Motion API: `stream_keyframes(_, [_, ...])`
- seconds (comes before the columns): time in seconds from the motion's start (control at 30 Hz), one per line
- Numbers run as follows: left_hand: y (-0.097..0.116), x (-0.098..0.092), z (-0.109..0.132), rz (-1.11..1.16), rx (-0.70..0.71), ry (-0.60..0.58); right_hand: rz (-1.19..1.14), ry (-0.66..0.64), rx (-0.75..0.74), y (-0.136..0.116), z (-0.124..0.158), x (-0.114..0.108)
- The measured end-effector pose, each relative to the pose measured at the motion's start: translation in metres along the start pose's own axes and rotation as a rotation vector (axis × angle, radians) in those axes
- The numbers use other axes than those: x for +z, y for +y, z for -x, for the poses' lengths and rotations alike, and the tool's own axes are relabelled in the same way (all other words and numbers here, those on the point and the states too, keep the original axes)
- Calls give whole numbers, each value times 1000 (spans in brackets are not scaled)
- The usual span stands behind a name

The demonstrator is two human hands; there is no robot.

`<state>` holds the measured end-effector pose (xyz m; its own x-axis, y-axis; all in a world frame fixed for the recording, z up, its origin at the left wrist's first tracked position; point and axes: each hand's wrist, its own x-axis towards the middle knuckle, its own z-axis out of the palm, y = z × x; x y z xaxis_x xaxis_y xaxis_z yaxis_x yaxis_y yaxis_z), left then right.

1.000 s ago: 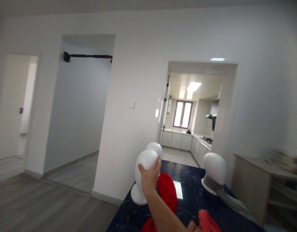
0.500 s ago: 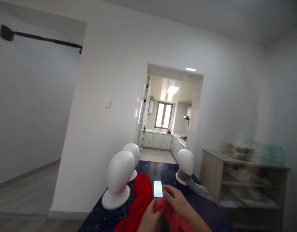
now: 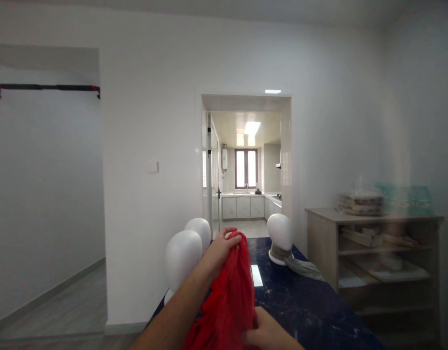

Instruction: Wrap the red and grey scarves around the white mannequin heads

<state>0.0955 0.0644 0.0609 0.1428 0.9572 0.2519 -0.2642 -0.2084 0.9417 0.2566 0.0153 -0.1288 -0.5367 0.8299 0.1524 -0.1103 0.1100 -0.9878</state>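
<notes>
Left of centre: two white dummy heads [image 3: 182, 257], bare. Centre: your left hand [image 3: 223, 247], clamped on the top of a red scarf [image 3: 238, 287] hanging to the bottom edge; pinch all folds together. Lower right of centre: your right hand [image 3: 269, 329], gripping the scarf's edge; tension gently, evenly. Right of centre: another white head [image 3: 280, 232], grey scarf [image 3: 303, 268] round its neck.

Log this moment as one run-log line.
Left hand: gripping top of red scarf | Right hand: touching it lower down | Blue table: three white head forms | Rightmost form: grey scarf around neck
</notes>
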Motion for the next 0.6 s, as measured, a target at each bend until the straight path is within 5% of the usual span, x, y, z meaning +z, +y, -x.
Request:
stream_keyframes(0.13, [25,-27,-7,59,13,4,-266,95,165,1,1,-7])
stream_keyframes(0.27, [28,-42,-22,67,59,36,-416,-76,119,2,-4,6])
stream_keyframes(0.43, [19,-58,-52,-136,107,160,-259,-213,151,25,-19,15])
stream_keyframes(0.6, [19,-67,-89,-348,146,175,-285,-9,71,50,-66,31])
